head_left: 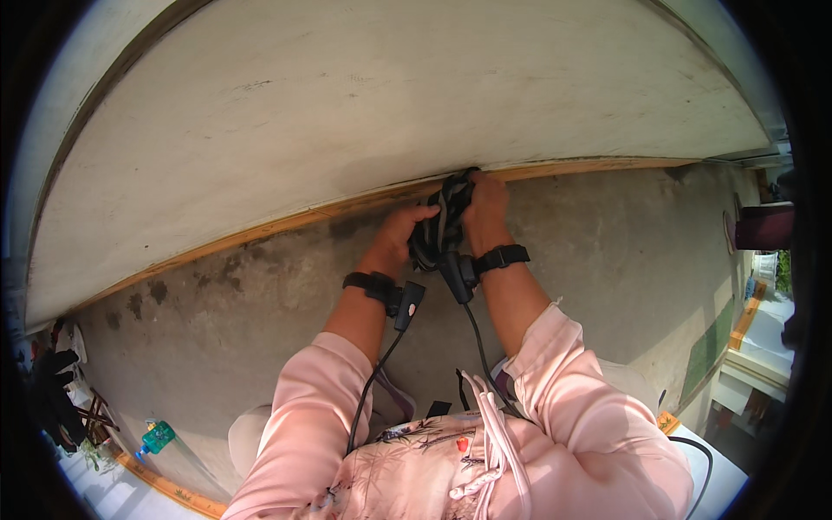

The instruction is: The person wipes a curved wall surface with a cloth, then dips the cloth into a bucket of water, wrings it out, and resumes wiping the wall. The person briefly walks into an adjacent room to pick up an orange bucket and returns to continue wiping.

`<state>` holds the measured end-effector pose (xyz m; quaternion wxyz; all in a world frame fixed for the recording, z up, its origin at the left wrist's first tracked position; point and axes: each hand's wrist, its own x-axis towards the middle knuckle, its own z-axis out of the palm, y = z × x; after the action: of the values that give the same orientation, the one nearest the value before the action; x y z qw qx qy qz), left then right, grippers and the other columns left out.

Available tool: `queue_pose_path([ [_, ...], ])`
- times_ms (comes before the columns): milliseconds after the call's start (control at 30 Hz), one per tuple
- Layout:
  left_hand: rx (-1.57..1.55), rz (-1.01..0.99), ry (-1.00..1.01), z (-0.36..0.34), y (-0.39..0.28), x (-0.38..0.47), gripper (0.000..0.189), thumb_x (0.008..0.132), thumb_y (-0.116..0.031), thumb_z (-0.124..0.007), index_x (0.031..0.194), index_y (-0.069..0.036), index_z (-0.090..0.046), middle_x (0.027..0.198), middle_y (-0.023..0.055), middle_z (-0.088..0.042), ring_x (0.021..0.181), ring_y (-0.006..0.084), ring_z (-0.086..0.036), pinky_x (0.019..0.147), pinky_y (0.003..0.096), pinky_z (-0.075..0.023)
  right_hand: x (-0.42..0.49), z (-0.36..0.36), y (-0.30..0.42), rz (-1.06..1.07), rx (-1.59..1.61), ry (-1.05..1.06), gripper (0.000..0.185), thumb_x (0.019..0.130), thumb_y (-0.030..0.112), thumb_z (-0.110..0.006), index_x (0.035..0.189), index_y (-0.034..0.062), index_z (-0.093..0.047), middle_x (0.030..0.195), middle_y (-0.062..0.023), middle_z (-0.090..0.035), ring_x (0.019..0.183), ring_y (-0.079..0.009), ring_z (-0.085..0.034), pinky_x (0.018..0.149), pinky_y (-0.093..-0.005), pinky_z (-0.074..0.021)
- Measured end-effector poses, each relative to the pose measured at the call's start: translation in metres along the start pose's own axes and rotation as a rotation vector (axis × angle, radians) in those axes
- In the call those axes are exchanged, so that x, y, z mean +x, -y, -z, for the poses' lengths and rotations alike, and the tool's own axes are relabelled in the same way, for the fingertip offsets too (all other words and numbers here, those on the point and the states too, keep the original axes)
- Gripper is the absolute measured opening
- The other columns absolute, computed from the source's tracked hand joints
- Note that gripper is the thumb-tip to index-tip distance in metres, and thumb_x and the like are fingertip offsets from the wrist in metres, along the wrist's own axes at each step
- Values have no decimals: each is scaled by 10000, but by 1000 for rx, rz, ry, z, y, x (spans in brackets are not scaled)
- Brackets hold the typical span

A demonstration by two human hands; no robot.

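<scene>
A bunched black-and-grey striped cloth [444, 218] lies between my two hands, close against the foot of a pale wall [403, 84]. My left hand [396, 235] grips its left side, with the thumb laid along the folds. On the other side my right hand [487, 205] holds the cloth near its upper end, which reaches the orange-brown skirting strip [312, 216]. Part of the fingers of both hands is hidden by the cloth. Each wrist wears a black strap with a small cabled device; one is the left device [408, 305], the other the right device [458, 276].
Stained concrete floor [273, 312] spreads below the wall. A teal bottle with a blue nozzle [158, 437] stands at lower left, by dark clutter [58, 396]. At far right shows another person's purple trouser leg [767, 227]. Cables [478, 338] run from my wrists towards my body.
</scene>
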<state>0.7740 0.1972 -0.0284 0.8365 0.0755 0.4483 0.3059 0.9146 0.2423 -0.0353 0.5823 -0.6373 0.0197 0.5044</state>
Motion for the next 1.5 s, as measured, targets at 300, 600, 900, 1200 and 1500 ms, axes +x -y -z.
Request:
queue_pose_path([
  [300, 66, -16, -22, 18, -19, -27, 258, 713, -137, -628, 944, -23, -611, 861, 72, -641, 751, 199, -610, 719, 303, -489, -40, -17, -12, 98, 31, 44, 127, 730, 5, -536, 818, -82, -563, 798, -156, -579, 699, -215, -531, 622, -331, -439],
  [600, 159, -25, -71, 18, -31, -51, 251, 717, -137, -610, 936, -13, -613, 839, 87, -646, 741, 204, -617, 702, 307, -499, -57, 1, -11, -85, -192, 448, 25, 752, 77, -571, 755, 53, -563, 769, -56, -571, 706, -193, -545, 605, -318, -434],
  [900, -115, 61, 168, 50, -7, -17, 271, 771, -195, -590, 977, -19, -608, 902, 94, -647, 795, 221, -615, 763, 343, -489, -32, 36, -8, 16, -166, 411, 117, 798, 122, -541, 910, 96, -561, 812, -22, -547, 737, -116, -513, 607, -263, -406],
  [1200, -173, 93, 250, 56, 2, -3, 287, 804, -215, -558, 1002, -9, -593, 950, 110, -635, 850, 222, -611, 782, 354, -490, -26, 43, 2, 489, -842, 812, 260, 817, 209, -570, 977, 6, -595, 915, -85, -592, 829, -149, -538, 714, -276, -428],
  [1500, 120, -133, 125, 25, -4, -28, 495, 769, -325, -621, 1159, -39, -518, 1067, 130, -575, 981, 212, -545, 849, 315, -428, -30, 20, -10, -246, -165, 491, 308, 847, 233, -534, 990, -38, -570, 933, -85, -582, 781, -187, -541, 689, -310, -438],
])
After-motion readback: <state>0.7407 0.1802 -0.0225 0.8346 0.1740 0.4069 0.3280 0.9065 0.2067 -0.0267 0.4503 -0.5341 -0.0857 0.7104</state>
